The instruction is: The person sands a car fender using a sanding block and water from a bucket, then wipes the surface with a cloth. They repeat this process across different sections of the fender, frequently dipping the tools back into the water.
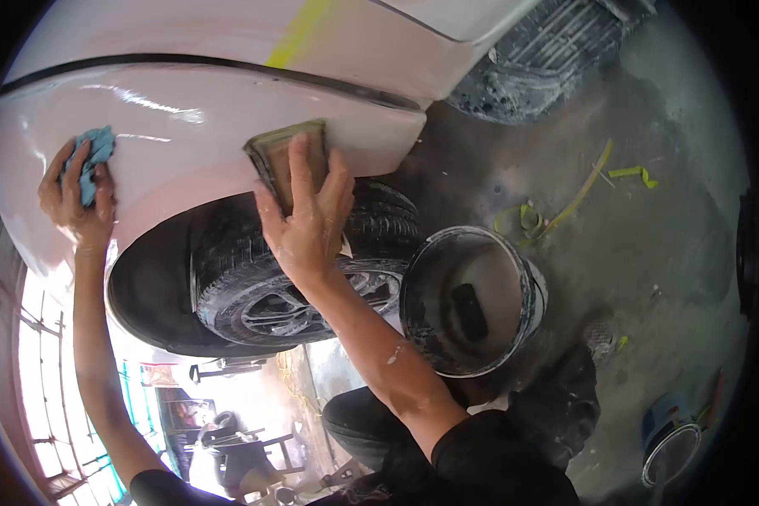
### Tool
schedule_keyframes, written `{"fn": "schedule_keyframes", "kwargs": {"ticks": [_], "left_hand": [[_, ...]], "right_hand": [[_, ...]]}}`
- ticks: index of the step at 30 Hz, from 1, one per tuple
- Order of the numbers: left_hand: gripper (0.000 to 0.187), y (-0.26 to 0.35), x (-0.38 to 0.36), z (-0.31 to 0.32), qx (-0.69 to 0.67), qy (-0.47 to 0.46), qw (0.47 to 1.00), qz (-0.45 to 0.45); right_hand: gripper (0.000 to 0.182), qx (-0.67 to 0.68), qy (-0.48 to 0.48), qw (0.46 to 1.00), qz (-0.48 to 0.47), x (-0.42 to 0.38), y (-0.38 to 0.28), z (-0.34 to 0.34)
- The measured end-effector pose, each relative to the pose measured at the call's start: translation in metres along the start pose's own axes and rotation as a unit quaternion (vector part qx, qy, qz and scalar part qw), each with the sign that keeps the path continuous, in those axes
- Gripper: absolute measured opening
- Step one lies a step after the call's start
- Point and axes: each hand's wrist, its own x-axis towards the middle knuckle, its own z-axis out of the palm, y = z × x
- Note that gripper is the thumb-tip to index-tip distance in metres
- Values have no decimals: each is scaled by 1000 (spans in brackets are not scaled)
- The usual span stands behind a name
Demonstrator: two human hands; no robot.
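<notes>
Brownish pad (274, 158) is held flat on the pale car panel (173, 160) under the right hand's (304, 232) spread fingers; probably light, stiffish, slippery if wet, best gripped by its sides; soft blue cloth (101, 145) is pinched, bunched up, in the left hand (80, 207).

The floor (649, 219) was grey and looked like concrete, blotched with darker patches and dotted with small pale specks. A long yellow-green strip (584, 196) lay curled across it, with a shorter crumpled piece (637, 174) near its upper end. Toward the lower right stood a can (673, 451) with a pale rim. At the lower left, strong white light came through a barred window (46, 363), washing out whatever was beyond; a turquoise edge (141, 405) showed beside the glare. Nearby were dark, stool-like furniture (249, 468), partly blurred, and a thin yellow cord (288, 375).
</notes>
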Motion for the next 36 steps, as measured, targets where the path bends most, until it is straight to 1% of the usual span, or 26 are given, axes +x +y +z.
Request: {"fn": "schedule_keyframes", "kwargs": {"ticks": [2,3,4,5,8,9,10,11,12,14,17,19,20,22,23,24,25,26,28,30,31,32,33,34,35,36], "left_hand": [[31,-3,0,2,-4,2,1000,11],[30,-3,0,3,-15,0,1000,23],[30,-4,-2,5,-5,-11,1000,25],[31,-5,-4,4,9,-21,999,25],[32,-4,-3,1,35,-29,999,22],[32,-1,-4,1,40,-28,999,18],[32,-2,-4,0,37,-27,999,25],[32,-7,-3,1,28,-30,999,35],[32,-12,-4,1,18,-34,998,46],[31,-21,-5,3,-10,-21,997,70],[30,-20,-9,10,9,-13,998,64],[28,-21,-9,5,28,-21,998,54],[28,-18,-8,4,28,-27,998,55],[27,-17,-6,1,36,-27,998,50],[27,-17,-7,2,40,-25,998,48],[27,-17,-8,4,41,-26,998,48],[27,-19,-8,4,29,-28,998,54],[27,-23,-8,4,19,-26,998,56],[27,-28,-11,8,22,-24,998,61],[27,-29,-13,7,38,-23,997,59],[27,-28,-13,7,42,-23,997,57],[27,-27,-13,6,45,-24,997,55],[27,-24,-11,5,42,-28,997,51],[27,-21,-10,4,41,-31,998,42],[27,-21,-11,5,44,-24,998,44],[27,-25,-12,7,43,-18,998,50]], "right_hand": [[76,-15,16,1000,-21,9,20,-13],[73,39,56,994,82,15,43,-19],[71,93,93,975,179,24,75,-25],[68,146,127,943,270,30,99,-26],[63,212,149,910,323,34,134,-13],[63,172,110,930,307,35,105,-22],[66,92,125,957,243,29,67,-19],[69,5,92,987,132,23,44,-13],[66,3,81,992,99,18,15,-11],[69,61,34,993,93,14,18,-14],[67,134,136,954,230,32,75,-20],[66,240,129,909,316,49,145,-21],[65,220,128,912,321,46,142,-17],[64,175,126,921,325,43,132,-12],[65,119,117,943,289,39,76,-25],[70,51,108,977,179,27,54,-15],[75,93,111,980,140,19,36,-6],[79,92,90,980,150,21,32,-12],[74,82,106,980,149,23,63,-15],[65,162,136,920,330,44,124,-21],[63,290,118,862,397,58,148,-30],[61,411,97,783,458,63,161,-35],[62,391,103,814,416,57,164,-29],[63,277,113,876,378,54,149,-24],[64,158,124,921,334,44,125,-21],[69,137,94,946,278,34,87,-27]]}}
